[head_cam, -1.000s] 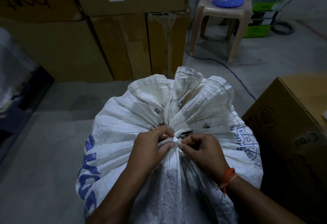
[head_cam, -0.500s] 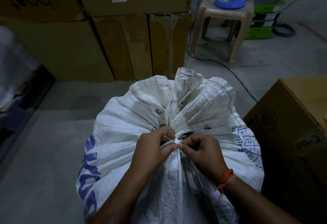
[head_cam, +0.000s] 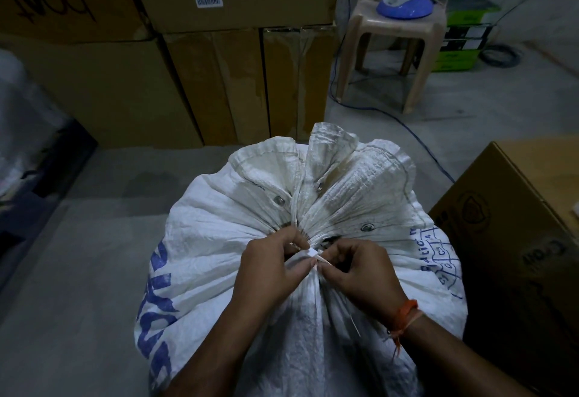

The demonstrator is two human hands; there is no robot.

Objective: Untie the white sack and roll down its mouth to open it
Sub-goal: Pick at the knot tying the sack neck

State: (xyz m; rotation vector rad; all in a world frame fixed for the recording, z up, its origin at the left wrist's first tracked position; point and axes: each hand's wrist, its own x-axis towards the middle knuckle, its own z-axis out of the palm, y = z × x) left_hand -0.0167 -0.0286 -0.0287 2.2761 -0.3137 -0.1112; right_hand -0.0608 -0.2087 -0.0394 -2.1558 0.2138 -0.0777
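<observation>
Untying step, not yet finished. White sack (head_cam: 219, 240) upright on the floor, filling the lower middle of the view, mouth gathered into a tight neck with the loose frill (head_cam: 332, 158) fanning out toward 12 o'clock. Left hand (head_cam: 269, 268) and right hand (head_cam: 363, 274) close together at the neck, each closed in a pinch on the white tie (head_cam: 311, 254), fingertips almost touching across the knot. Thin loose tail of the tie (head_cam: 355, 327) trailing down toward 5 o'clock beneath the right wrist, just beside an orange wrist thread (head_cam: 405, 315). Whether the knot is slackened at all: cannot tell, too small and partly covered by fingers.

Next move, as a judgement: working one strand free of the knot, likely pulling apart toward 9 and 3 o'clock while keeping the neck steady, then unwinding the tie from the gathered fabric. Only after that, spreading the frill and rolling the rim outward and down. Woven fabric probably stiff and slippery, so a firm grip needed. Cardboard box (head_cam: 517, 240) near at 3 o'clock, leaving little room on that side.
</observation>
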